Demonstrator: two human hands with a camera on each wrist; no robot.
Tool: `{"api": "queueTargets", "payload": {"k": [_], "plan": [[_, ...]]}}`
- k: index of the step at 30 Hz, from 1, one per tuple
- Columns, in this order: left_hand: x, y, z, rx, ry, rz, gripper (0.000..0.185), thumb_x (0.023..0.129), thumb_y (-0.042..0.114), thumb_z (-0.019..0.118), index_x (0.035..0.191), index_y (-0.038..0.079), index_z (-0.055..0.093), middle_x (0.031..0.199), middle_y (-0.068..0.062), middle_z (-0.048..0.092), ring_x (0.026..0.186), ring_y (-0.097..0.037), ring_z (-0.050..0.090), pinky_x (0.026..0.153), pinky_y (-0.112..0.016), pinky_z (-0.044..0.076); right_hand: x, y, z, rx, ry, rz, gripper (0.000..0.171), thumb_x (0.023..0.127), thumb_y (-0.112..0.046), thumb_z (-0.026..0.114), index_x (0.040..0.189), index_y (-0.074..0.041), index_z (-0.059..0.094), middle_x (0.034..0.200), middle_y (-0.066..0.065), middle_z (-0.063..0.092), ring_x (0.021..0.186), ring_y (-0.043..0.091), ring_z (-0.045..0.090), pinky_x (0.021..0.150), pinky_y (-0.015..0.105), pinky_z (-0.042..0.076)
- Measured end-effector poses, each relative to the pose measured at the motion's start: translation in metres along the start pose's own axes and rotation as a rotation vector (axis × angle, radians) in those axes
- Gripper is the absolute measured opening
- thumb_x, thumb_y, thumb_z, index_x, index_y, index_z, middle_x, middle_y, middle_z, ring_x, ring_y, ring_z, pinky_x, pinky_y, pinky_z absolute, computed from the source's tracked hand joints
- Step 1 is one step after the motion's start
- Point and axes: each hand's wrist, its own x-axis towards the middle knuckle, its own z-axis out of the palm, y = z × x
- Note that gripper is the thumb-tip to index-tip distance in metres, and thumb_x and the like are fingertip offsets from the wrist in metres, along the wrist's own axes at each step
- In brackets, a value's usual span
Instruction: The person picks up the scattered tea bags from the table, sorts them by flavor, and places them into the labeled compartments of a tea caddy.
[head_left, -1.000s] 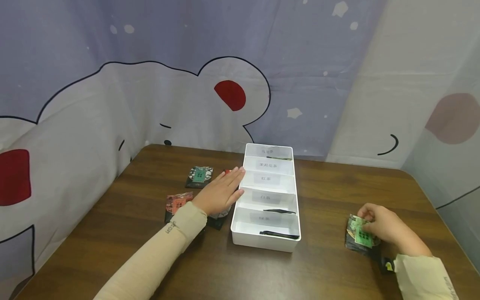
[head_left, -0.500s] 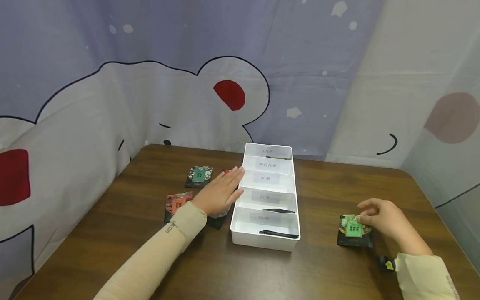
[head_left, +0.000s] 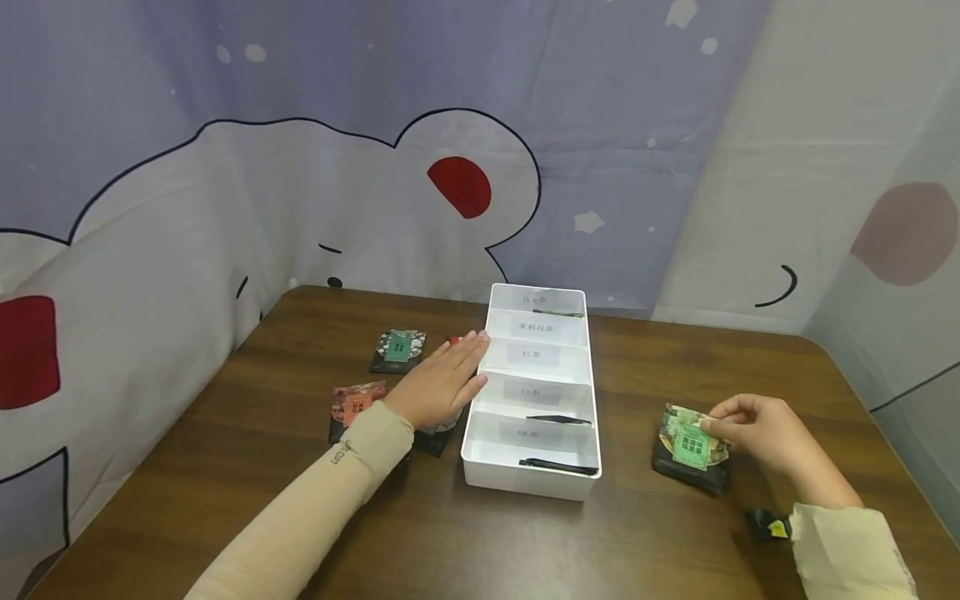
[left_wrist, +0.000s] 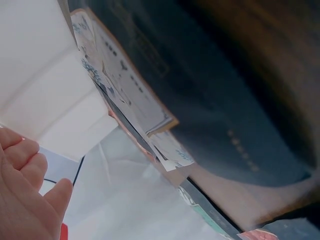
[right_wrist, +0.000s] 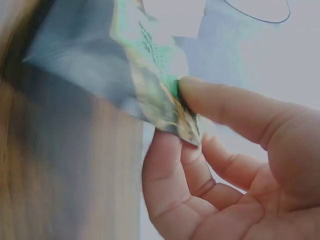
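Observation:
Between thumb and fingers, my right hand (head_left: 765, 433) pinches a black tea sachet with a green label (head_left: 691, 445) at one edge. The right wrist view shows the sachet (right_wrist: 150, 65) tilted in the pinch. My left hand (head_left: 442, 382) lies with straight fingers against the left side of a white divided box (head_left: 525, 485). Printed labels mark its compartments. Dark sachets (head_left: 558, 467) stand on edge in the nearest, second-nearest and farthest ones. In the left wrist view a black sachet with a white floral label (left_wrist: 135, 85) shows close up, near the left hand (left_wrist: 25, 195).
Left of the box lie a sachet with a dark green label (head_left: 397, 351) and one with a red-orange label (head_left: 354, 406); others are partly hidden under the left arm. A small black item with a yellow mark (head_left: 768, 526) lies beside the right wrist. A printed curtain (head_left: 600, 167) hangs behind the table.
My right hand has drawn the green-labelled sachet a little to the left and lifted and tilted it, now with a firm pinch on its edge. The left hand has stayed at the box.

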Motion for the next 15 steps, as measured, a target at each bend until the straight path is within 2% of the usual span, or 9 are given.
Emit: {"api": "queueTargets", "payload": {"k": [4,8,15], "plan": [[0.000,0.000,0.000,0.003,-0.004,-0.003,0.067,0.109,0.042,0.033,0.162,0.004,0.018,0.168,-0.008,0.018,0.155,-0.023,0.014,0.125,-0.046,0.016,0.000,-0.003,0.003,0.134,-0.002,0.014,0.035,0.097,-0.029,0.072,0.100,0.005,0.064,0.089,0.005,0.070,0.077,0.017,0.070,0.071,0.030,0.061],[0.000,0.000,0.001,-0.003,0.002,-0.002,0.066,0.109,0.041,0.034,0.162,0.004,0.019,0.168,-0.008,0.018,0.155,-0.024,0.015,0.125,-0.045,0.015,0.002,-0.007,0.008,0.249,0.014,0.020,0.035,0.098,-0.026,0.069,0.105,0.007,0.060,0.092,0.004,0.072,0.077,0.013,0.071,0.072,0.030,0.062],[0.001,-0.001,0.003,-0.008,-0.010,-0.020,0.067,0.109,0.044,0.031,0.162,0.007,0.016,0.169,-0.005,0.015,0.156,-0.020,0.012,0.125,-0.042,0.013,0.006,-0.011,0.017,0.299,0.065,-0.022,0.032,0.100,-0.007,0.058,0.121,0.015,0.052,0.096,0.010,0.071,0.076,0.009,0.068,0.070,0.030,0.062]]}}
